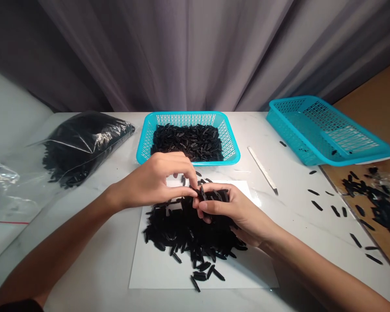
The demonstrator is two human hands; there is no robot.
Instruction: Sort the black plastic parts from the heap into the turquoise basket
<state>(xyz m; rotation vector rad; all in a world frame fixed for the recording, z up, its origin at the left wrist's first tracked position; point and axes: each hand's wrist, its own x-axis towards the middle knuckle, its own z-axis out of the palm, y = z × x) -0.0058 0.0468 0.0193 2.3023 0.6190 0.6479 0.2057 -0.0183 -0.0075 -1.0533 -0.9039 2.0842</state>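
Observation:
My right hand (247, 214) is curled around a small bunch of slim black pointed pieces (218, 196), with its thumb across them. The thumb and index finger of my left hand (159, 180) pinch together at the near end of that bunch, on what looks like one black piece. Just what lies between the left fingertips is partly hidden. Below both hands a loose pile of the same black pieces (188, 232) covers much of a white sheet (162, 277). Several stray pieces lie at the sheet's front edge.
Behind my hands stands a blue basket (188, 163) of black pieces. A second blue basket (307, 154) sits at the right with a few bits inside. A clear bag (87, 141) of pieces lies left. A pale stick (261, 168) and scattered pieces (316, 205) lie right.

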